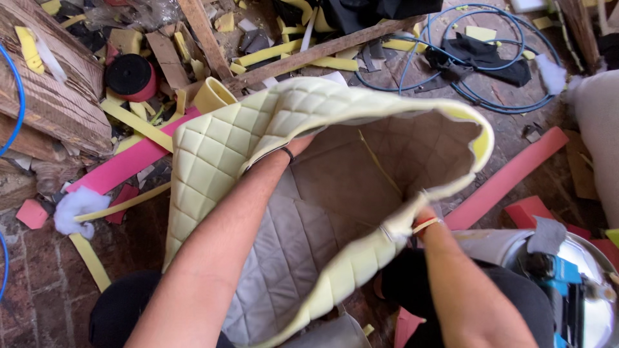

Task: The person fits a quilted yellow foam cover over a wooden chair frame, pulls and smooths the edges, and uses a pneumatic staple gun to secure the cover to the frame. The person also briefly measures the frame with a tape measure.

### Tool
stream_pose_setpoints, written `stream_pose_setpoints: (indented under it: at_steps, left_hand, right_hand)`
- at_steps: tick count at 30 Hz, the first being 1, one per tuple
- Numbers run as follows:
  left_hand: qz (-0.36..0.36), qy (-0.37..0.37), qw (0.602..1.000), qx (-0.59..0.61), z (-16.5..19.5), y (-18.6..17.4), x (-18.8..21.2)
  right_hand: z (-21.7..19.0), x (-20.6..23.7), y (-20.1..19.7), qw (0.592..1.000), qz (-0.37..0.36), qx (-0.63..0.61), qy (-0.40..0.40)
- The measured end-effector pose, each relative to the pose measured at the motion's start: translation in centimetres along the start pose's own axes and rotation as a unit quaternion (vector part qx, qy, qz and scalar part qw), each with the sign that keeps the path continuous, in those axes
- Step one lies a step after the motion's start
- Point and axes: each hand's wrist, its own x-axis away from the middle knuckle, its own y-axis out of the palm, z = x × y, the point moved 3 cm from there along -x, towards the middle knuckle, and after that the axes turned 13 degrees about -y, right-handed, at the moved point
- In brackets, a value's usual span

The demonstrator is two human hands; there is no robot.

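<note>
Hands work a quilted foam cover [219,148], pale yellow outside and grey inside, held open over the lap: the left hand [293,151] is tucked inside it, grip hidden, while the right hand [412,216] pinches its near edge above a floor [39,270] littered with foam scraps [122,164].

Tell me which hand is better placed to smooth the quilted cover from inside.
Probably left: the left hand already reaches inside the quilted foam cover, while the right hand pinches its outer edge.
</note>
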Motion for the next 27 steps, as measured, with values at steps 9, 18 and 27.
stream_pose_setpoints:
  at_steps: [9,18,27]
  left_hand:
    - [0.026,-0.020,0.998,0.047,-2.6,-0.6,-9.4]
    - [0.021,-0.033,0.994,0.099,0.5,6.2,-12.7]
    - [-0.032,0.029,0.999,0.024,3.5,5.1,-11.5]
  right_hand:
    - [-9.3,-12.7,16.6,0.898,-0.195,0.391,-0.045]
    - [-9.2,-20.8,24.3,0.937,-0.260,0.217,-0.085]
    - [-13.7,-22.9,24.2,0.933,-0.313,0.034,-0.173]
